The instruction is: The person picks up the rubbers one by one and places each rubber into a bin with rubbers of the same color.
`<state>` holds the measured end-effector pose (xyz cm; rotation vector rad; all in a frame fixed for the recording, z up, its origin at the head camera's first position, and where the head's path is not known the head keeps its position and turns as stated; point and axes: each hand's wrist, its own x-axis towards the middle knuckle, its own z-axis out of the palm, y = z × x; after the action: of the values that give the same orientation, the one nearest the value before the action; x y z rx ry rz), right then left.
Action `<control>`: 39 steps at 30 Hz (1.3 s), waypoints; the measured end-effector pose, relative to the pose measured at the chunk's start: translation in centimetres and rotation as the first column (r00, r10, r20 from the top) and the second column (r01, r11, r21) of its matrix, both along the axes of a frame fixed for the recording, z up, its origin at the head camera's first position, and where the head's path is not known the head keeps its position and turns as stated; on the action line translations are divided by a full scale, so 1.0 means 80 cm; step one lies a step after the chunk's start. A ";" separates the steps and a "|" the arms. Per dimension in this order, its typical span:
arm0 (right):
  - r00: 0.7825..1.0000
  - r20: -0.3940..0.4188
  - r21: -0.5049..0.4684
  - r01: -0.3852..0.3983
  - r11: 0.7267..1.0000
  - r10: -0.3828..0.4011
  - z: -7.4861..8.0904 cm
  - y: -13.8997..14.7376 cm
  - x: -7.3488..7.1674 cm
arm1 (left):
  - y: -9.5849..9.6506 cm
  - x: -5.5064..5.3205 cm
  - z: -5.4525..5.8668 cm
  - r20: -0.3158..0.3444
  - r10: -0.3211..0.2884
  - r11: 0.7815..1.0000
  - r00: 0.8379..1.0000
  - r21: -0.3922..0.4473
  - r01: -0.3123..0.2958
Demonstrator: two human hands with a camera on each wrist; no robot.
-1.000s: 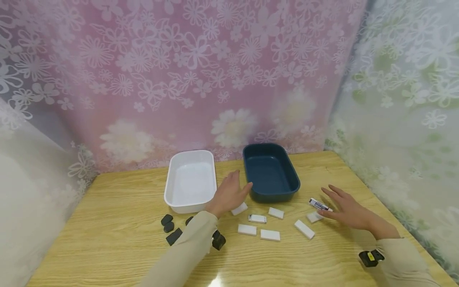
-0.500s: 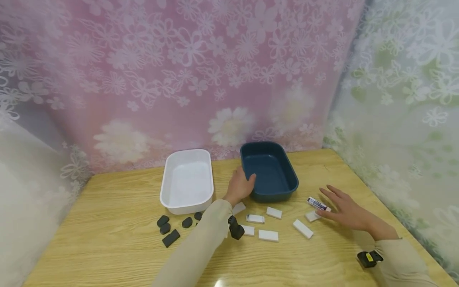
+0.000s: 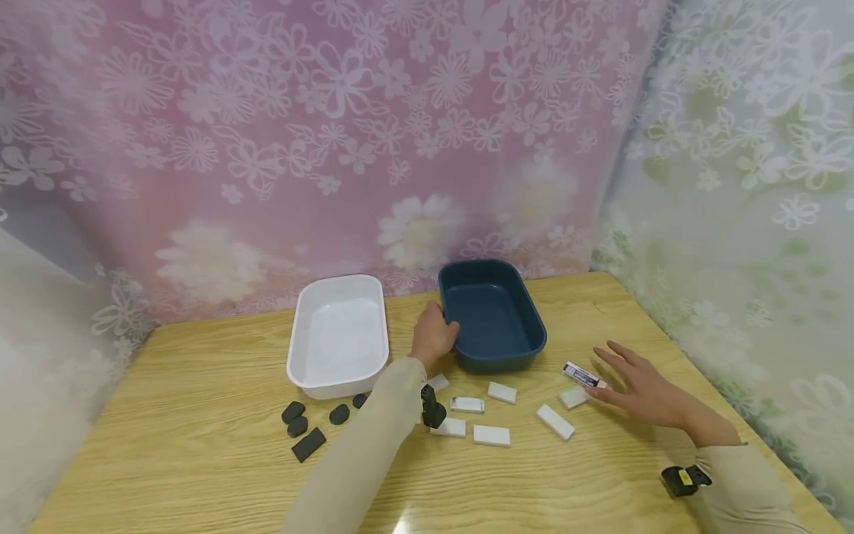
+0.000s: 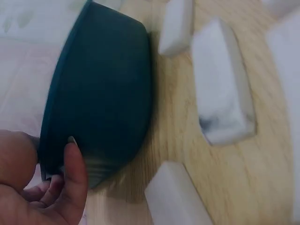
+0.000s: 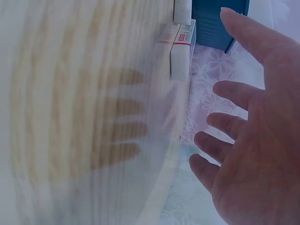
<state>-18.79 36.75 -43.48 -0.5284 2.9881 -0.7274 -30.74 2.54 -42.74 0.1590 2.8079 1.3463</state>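
At the left rim of the dark blue basin (image 3: 490, 319), my left hand (image 3: 434, 334) grips the edge. The left wrist view shows its fingers (image 4: 75, 183) curled at the basin's rim against the outer wall. My right hand (image 3: 643, 386) hovers over the table's right side, its fingers spread and holding nothing. Just left of its fingertips lies an eraser in a printed sleeve (image 3: 582, 374), beside a plain white eraser (image 3: 574, 397). Several more white eraser-like blocks (image 3: 491, 435) lie in front of the basin, one partly hidden by the left wrist.
A white basin (image 3: 340, 389) stands left of the blue one. In front of it are several rounded black pieces (image 3: 293, 412) and a black rectangular block (image 3: 309, 445). The wooden table (image 3: 200, 386) meets flowered curtains at the back and right.
My left hand has moved from between the basins to the blue basin's left rim and now grips it. The right hand has stayed nearly still. The head view has shifted slightly.
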 end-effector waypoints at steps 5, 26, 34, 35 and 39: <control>1.000 -0.021 -0.007 -0.021 1.000 0.021 -0.003 -0.002 -0.004 | 0.000 -0.005 0.004 0.128 0.016 0.998 0.992 0.055 -0.023; 0.996 0.077 0.056 0.033 0.998 -0.037 -0.002 -0.024 -0.027 | 0.017 -0.019 0.009 0.342 0.001 0.989 0.940 -0.139 0.049; 0.991 0.122 0.059 0.042 0.997 -0.049 -0.002 -0.029 -0.031 | 0.025 -0.010 0.022 0.349 0.040 0.975 0.936 -0.218 0.040; 0.991 0.127 0.061 0.040 0.997 -0.048 -0.001 -0.029 -0.032 | 0.025 -0.011 0.022 0.351 0.041 0.976 0.935 -0.214 0.037; 0.992 0.123 0.070 0.027 0.997 -0.035 -0.001 -0.030 -0.034 | 0.025 -0.012 0.020 0.360 0.050 0.977 0.932 -0.210 0.029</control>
<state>-21.47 34.34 -43.53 -0.4182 2.8997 -0.6320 -31.73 4.53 -41.13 -0.1016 2.6089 0.9468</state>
